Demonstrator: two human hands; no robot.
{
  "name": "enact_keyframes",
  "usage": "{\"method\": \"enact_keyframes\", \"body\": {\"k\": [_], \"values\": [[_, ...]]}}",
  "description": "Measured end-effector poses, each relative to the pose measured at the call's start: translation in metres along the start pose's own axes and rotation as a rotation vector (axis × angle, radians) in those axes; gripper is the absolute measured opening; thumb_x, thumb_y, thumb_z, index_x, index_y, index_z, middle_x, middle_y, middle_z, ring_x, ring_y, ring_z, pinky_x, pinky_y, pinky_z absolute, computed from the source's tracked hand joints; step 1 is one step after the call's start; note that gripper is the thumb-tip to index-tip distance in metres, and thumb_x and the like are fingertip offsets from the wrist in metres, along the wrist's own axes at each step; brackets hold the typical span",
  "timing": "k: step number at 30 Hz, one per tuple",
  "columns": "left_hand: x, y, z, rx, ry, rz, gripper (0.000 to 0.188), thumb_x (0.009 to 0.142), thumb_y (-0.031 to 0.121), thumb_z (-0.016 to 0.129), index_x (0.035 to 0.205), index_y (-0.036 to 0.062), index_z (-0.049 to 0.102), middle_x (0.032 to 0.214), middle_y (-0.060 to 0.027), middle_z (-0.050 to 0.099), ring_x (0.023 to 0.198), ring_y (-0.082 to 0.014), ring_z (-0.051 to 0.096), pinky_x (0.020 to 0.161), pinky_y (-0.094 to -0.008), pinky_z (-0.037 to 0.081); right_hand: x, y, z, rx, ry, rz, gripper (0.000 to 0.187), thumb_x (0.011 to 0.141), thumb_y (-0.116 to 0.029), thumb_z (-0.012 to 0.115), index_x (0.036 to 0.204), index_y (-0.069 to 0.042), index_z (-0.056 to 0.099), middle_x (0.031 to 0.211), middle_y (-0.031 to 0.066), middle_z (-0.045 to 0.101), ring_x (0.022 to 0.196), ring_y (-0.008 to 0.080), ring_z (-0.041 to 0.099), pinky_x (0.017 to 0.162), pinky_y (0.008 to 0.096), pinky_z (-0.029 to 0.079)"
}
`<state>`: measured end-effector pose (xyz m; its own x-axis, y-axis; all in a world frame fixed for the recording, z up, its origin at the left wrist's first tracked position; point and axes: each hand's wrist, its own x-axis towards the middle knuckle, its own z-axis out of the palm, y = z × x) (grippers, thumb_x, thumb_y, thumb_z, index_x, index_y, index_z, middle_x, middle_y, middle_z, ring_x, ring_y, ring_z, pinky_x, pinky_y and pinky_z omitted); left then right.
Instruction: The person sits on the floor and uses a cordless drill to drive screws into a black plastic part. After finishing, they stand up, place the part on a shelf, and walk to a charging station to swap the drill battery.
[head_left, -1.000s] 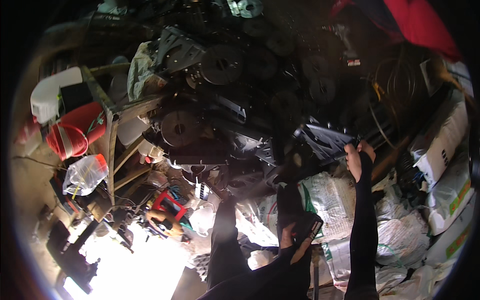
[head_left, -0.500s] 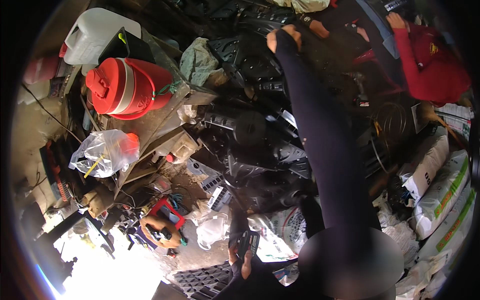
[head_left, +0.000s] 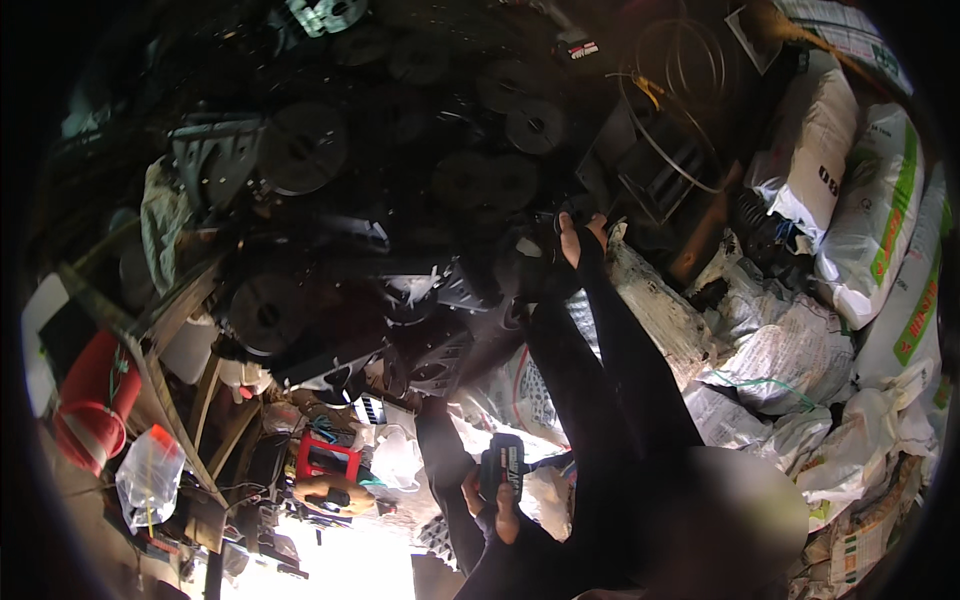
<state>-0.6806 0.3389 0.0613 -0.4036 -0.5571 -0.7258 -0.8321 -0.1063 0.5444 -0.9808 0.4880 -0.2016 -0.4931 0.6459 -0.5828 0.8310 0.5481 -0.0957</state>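
Note:
My left hand is low in view, closed round a cordless power tool. The black battery end of the tool faces up, while its working end is hidden. Farther up, my right hand is at the edge of dark plastic parts beside a dirty white sack. Its fingers are curled, and the dark thing they seem to close on cannot be made out. Round black discs and ribbed black parts lie heaped to the left of this hand, much of the heap lost in shadow.
Full white sacks line the right side, with crumpled sacks nearer. A wooden bench stands at left with a red water jug and a clear plastic bag. A red frame lies on the floor; a coiled wire is at the back.
My view has swung right and down, taking the other person out of sight. My right arm has drawn back from its far reach. My left hand keeps the power tool.

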Motion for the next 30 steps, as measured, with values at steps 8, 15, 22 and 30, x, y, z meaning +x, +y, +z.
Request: {"method": "enact_keyframes", "body": {"k": [8, 15, 22, 30], "values": [[0.018, 0.005, 0.034, 0.087, -0.103, -0.032, 0.061, 0.079, 0.035, 0.07, 0.124, -0.0003, 0.048, 0.11, -0.0132, 0.053, 0.101, -0.0214, 0.052, 0.089, -0.0362, 0.042, 0.129, 0.038, 0.088, -0.032, -0.169, 0.338, 0.065, 0.08, -0.043, 0.072, 0.121, 0.004, 0.057, 0.124, 0.0254, 0.057, 0.114, 0.0412, 0.057, 0.093, 0.051, 0.048], [0.01, -0.013, -0.018, 0.023, -0.061, -0.108, 0.061, 0.08, 0.035, 0.07, 0.124, -0.0004, 0.048, 0.109, -0.0135, 0.054, 0.099, -0.0212, 0.053, 0.088, -0.0357, 0.044, 0.099, 0.105, -0.017, -0.268, -0.031, -0.081, 0.04, 0.079, -0.039, 0.066, 0.086, 0.0, 0.07, 0.087, 0.0231, 0.069, 0.088, 0.0382, 0.068, 0.075, 0.0465, 0.053], [-0.004, -0.053, -0.094, -0.108, 0.071, -0.161, 0.06, 0.08, 0.034, 0.071, 0.123, -0.0004, 0.048, 0.108, -0.0138, 0.055, 0.098, -0.0211, 0.054, 0.086, -0.0353, 0.045, -0.042, -0.014, -0.151, -0.18, 0.029, -0.695, 0.023, 0.078, -0.02, 0.063, 0.082, 0.002, 0.062, 0.072, 0.0202, 0.064, 0.072, 0.035, 0.067, 0.069, 0.0397, 0.054], [-0.028, -0.101, -0.144, -0.223, 0.146, -0.259, 0.059, 0.08, 0.034, 0.071, 0.123, -0.0005, 0.048, 0.108, -0.0142, 0.055, 0.096, -0.021, 0.055, 0.084, -0.0347, 0.046, -0.141, -0.302, -0.036, 0.57, -0.847, -0.566, 0.043, 0.084, -0.048, 0.064, 0.088, -0.006, 0.054, 0.073, 0.0056, 0.059, 0.056, 0.0128, 0.06, 0.051, 0.0245, 0.051]]}}
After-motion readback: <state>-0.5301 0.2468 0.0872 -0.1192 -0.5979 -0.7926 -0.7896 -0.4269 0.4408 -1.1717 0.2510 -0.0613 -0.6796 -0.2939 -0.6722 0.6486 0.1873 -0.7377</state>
